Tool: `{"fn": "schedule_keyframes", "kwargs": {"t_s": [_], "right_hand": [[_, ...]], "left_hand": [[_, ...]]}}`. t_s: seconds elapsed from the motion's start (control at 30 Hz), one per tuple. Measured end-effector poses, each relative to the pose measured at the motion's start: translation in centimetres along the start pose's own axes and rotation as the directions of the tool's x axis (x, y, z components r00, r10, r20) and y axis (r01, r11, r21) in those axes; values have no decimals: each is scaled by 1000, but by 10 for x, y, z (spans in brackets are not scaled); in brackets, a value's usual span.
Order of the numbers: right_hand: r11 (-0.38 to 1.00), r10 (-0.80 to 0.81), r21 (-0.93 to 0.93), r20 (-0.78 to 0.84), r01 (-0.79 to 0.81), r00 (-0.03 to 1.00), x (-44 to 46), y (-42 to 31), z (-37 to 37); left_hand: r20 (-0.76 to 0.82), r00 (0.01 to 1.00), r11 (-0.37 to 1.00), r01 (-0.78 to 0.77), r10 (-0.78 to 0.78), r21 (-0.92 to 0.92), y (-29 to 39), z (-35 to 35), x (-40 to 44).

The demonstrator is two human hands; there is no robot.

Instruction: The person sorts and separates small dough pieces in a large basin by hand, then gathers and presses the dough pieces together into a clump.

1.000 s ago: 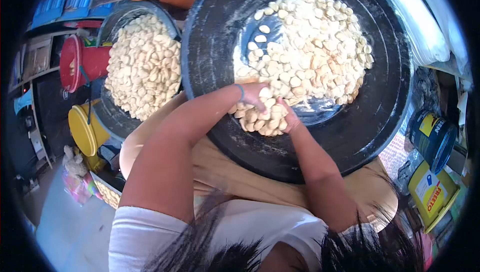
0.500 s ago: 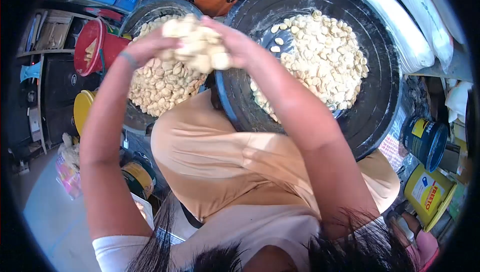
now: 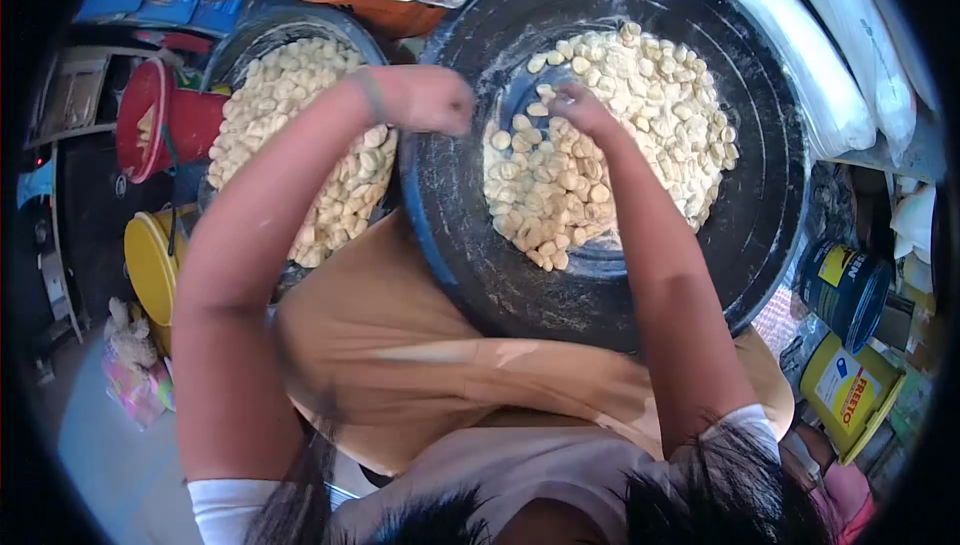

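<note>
The round black basin (image 3: 770, 155) stands before the person, its near edge against the tan trousers (image 3: 370, 315). Flat, pale pieces (image 3: 670, 105) lie spread across the middle of it, some overlapping, with bare bottom showing toward the left edge and again in a strip toward the near edge.

The right hand (image 3: 585, 110) reaches over the basin to the left part of the spread, on the side toward the far edge. Its fingers are bent and drawn in, the grip standing at the border of the bare patch with pieces just beside it on either side; whether it is clamped on one cannot be told.

The left hand (image 3: 425, 100) is over the basin's left edge, fingers curled together, short of the nearest pieces in the basin. It is blurred (the fingertips most of all), so what that grip may hold cannot be told.

Left of the basin, a smaller tub (image 3: 240, 45) carries a heap (image 3: 265, 95) of the same pale pieces, reaching close to its far edge. The left forearm crosses above this heap, and a few pieces show just below the wrist, by the tub's right edge. A red bucket (image 3: 180, 125) stands beyond the tub's left edge.
</note>
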State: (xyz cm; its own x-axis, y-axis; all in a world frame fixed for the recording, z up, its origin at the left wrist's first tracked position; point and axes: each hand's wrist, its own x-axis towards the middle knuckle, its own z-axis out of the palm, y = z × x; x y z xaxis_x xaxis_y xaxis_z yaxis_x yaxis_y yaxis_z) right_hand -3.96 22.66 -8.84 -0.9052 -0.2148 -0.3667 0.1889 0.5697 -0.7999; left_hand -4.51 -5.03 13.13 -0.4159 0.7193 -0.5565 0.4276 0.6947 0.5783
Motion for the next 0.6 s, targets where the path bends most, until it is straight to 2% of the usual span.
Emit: {"fn": "schedule_keyframes", "kwargs": {"t_s": [0.03, 0.07, 0.1, 0.13, 0.17, 0.2, 0.23, 0.27, 0.3, 0.37, 0.4, 0.43, 0.47, 0.5, 0.53, 0.57, 0.6], "right_hand": [[932, 167, -327, 5, -157, 986, -7, 8, 2], [767, 265, -604, -10, -217, 964, -20, 6, 18], [664, 168, -740, 5, -110, 986, -38, 27, 51], [628, 177, -777, 87, -44, 980, -69, 0, 57], [610, 267, -792, 211, 4, 940, -91, -22, 67], [594, 171, -789, 311, 154, 935, -107, 1, 91], [527, 167, -780, 485, 338, 858, -133, -18, 86], [619, 136, -682, 581, 389, 802, -160, -40, 64], [706, 90, -567, 666, 424, 741, -174, -55, 47], [947, -69, -164, 733, 275, 676, -176, -39, 11], [984, -161, 65, 737, 168, 656, -182, -25, -8], [965, -251, 94, 613, 246, 750, -176, 13, -13], [978, -45, -154, 492, 138, 869, -173, 22, -35], [849, -154, -408, 415, 335, 897, -156, 41, -48], [684, -266, -655, 188, 322, 946, -148, 55, -56], [593, -315, -781, -3, 194, 949, -137, 70, -50], [636, -232, -769, -109, 66, 966, -128, 77, -39]], "left_hand": [[51, 999, 999, 0, -2, 50, 0, 7, 41], [41, 999, 993, -15, 10, 121, -1, 13, 79], [73, 992, 982, 88, -101, 165, -13, 24, 127], [36, 985, 958, 156, -169, 242, -24, 31, 167], [-64, 981, 950, 195, -185, 242, -41, 40, 195], [-169, 966, 944, 233, -196, 234, -56, 47, 223], [-271, 940, 938, 269, -207, 218, -64, 57, 248], [-292, 917, 931, 328, -273, 159, -72, 63, 266], [-390, 884, 943, 318, -257, 98, -74, 69, 279], [-553, 799, 962, 272, -237, -19, -70, 97, 295], [-606, 763, 948, 315, -226, 44, -72, 120, 302], [-576, 769, 936, 353, -278, 19, -66, 132, 299], [-540, 772, 918, 395, -334, -3, -57, 143, 290], [-517, 765, 896, 443, -384, -12, -53, 147, 280], [-472, 801, 900, 434, -367, 37, -52, 162, 268], [-423, 820, 901, 433, -386, 17, -45, 181, 251], [-373, 837, 902, 432, -401, -1, -35, 201, 233]]}}
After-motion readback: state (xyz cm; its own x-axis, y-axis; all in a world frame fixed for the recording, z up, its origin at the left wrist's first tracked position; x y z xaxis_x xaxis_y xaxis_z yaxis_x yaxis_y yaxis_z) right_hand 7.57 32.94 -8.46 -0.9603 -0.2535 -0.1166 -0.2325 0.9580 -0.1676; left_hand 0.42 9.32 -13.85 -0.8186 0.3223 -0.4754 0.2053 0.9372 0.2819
